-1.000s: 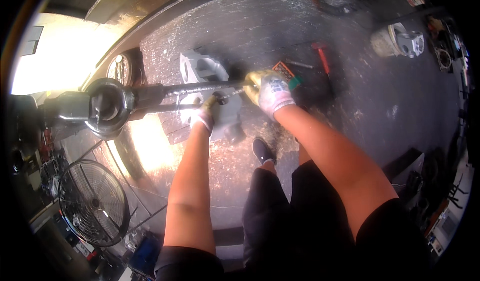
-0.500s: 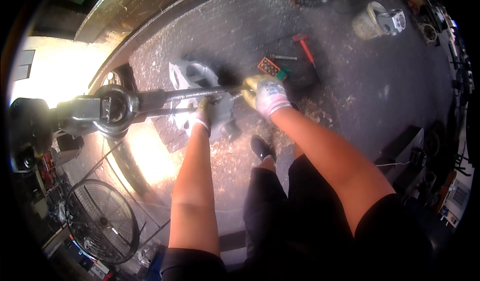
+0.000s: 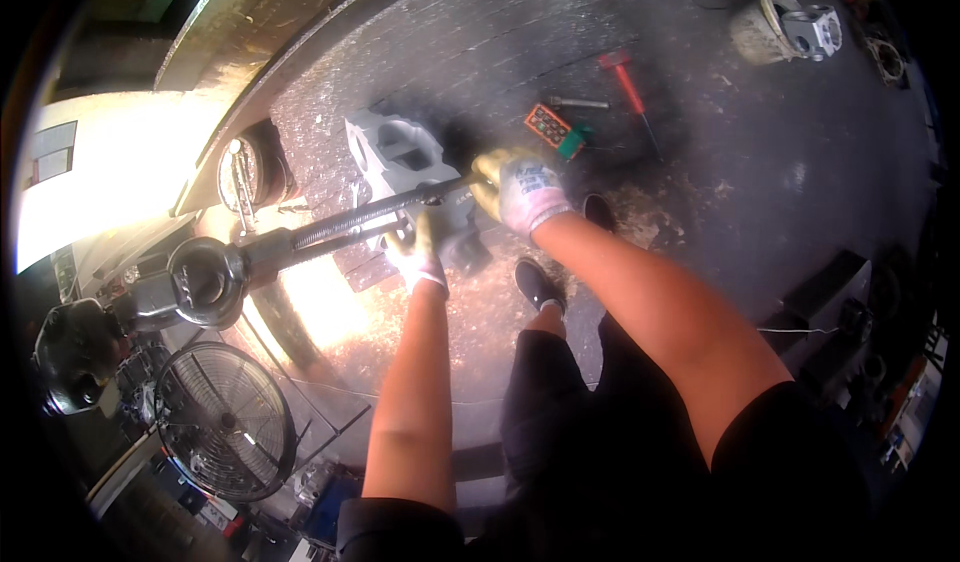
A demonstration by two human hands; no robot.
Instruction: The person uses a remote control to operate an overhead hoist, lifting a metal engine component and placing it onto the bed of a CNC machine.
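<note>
A long black threaded rod (image 3: pixel 355 219) slants from a heavy black eye fitting (image 3: pixel 207 280) on the left to my right hand (image 3: pixel 522 192). That hand, in a white and yellow work glove, is closed around the rod's far end. My left hand (image 3: pixel 416 257), gloved the same way, is lower and to the left. Its thumb and fingers straddle a thinner metal bar (image 3: pixel 345 241) running alongside the rod; its grip is partly hidden. Below both is a grey metal casting (image 3: pixel 402 145) with large openings, partly covered by the rod and hands.
On the dark floor beyond lie a red-handled tool (image 3: pixel 626 84), a metal bolt (image 3: pixel 580 103) and an orange and green case (image 3: pixel 550 128). A bucket (image 3: pixel 762 34) holding a metal part stands far right. A large fan (image 3: pixel 228 422) is near left. My shoe (image 3: pixel 537 284) is beside the casting.
The eye fitting has swung nearer to me, so the rod slants more. My left hand has come slightly nearer and its fingers show more. The right hand stays on the rod's end.
</note>
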